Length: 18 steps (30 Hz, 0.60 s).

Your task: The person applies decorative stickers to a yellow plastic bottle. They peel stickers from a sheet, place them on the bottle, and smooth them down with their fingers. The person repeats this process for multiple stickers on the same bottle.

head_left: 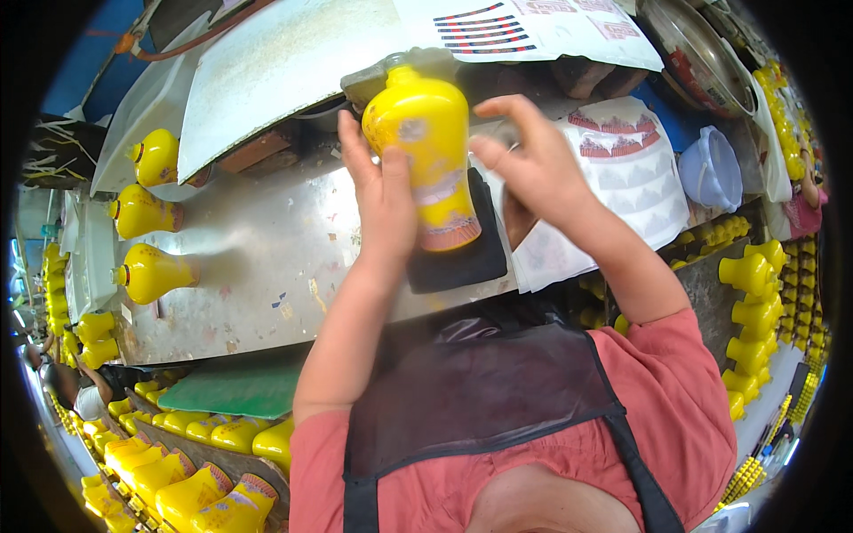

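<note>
A glossy yellow vase with a narrow neck and printed patterns lies over a black pad, its neck pointing away from me. A reddish patterned band rings its base, and a pale patch shows on its upper body. My left hand is closed against the vase's left side, thumb on its surface. On the other side my right hand is beside the vase, with thumb and forefinger spread apart and the lower fingers partly hidden. Beneath my right forearm lie white decal sheets with red and grey scalloped bands.
Three more yellow vases lie along the metal table's left side. A white board and a sheet of dark strips are at the back. A pale blue bucket stands right. Rows of vases fill racks lower left.
</note>
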Available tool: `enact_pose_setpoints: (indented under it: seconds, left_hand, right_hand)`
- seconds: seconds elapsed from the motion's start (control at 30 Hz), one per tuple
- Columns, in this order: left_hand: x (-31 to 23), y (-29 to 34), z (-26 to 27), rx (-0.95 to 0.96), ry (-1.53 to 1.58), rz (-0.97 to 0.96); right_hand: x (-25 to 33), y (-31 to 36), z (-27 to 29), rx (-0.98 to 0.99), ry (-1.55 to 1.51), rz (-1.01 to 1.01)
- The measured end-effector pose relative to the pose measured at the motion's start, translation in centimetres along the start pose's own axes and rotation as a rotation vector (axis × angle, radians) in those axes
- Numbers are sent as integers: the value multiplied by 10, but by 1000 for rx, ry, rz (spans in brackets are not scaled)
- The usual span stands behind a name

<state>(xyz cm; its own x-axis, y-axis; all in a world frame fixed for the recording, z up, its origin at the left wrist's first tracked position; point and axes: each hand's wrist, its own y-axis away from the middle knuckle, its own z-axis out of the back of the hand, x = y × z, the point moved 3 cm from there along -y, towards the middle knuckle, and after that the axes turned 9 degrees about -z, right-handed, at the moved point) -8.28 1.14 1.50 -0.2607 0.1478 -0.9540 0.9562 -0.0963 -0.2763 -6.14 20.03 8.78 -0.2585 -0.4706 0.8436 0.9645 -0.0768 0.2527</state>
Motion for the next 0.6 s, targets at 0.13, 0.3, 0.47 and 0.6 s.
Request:
enact_pose_setpoints:
  seconds: [0.13,0.3,0.47,0.6]
  left_hand:
    - [1,9,3,76,-535,-288]
    - [8,10,2,131,-567,-416]
    - [15,9,4,146,-495,-351]
    - [16,9,2,119,-468,-302]
  right_hand:
    - [-19,-6,-26,-43,145,55]
    - [-51,-25,-39,18,-72,198]
    - [-54,-32,-36,46,-203,361]
    - [-61,-28,-34,123,-201,98]
